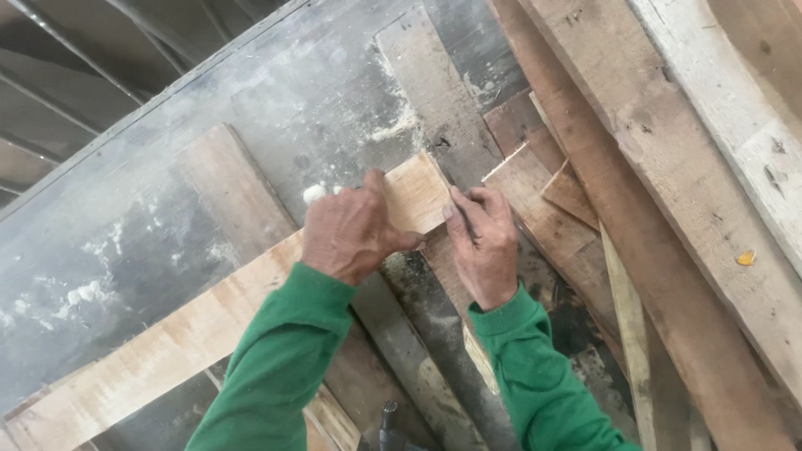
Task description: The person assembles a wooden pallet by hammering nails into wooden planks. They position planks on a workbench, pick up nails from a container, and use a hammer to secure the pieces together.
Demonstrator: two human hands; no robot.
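Note:
A long light wooden board (167, 351) runs from the lower left up to the middle of the view. My left hand (351, 232) lies over its upper end, with fingers curled over the far edge and the thumb on the near side. My right hand (484, 246) is just to the right, at the board's end. Its fingers pinch a thin dark pencil-like stick (452, 194) whose tip rests against the end of the board. Both arms wear green sleeves.
The board lies on a grey, dusty panel (251, 100) with patches of sawdust (401, 125). Several worn planks (635, 167) are stacked at the right, with a thin pale strip (626, 334) among them. A dark tool handle (388, 422) shows at the bottom edge.

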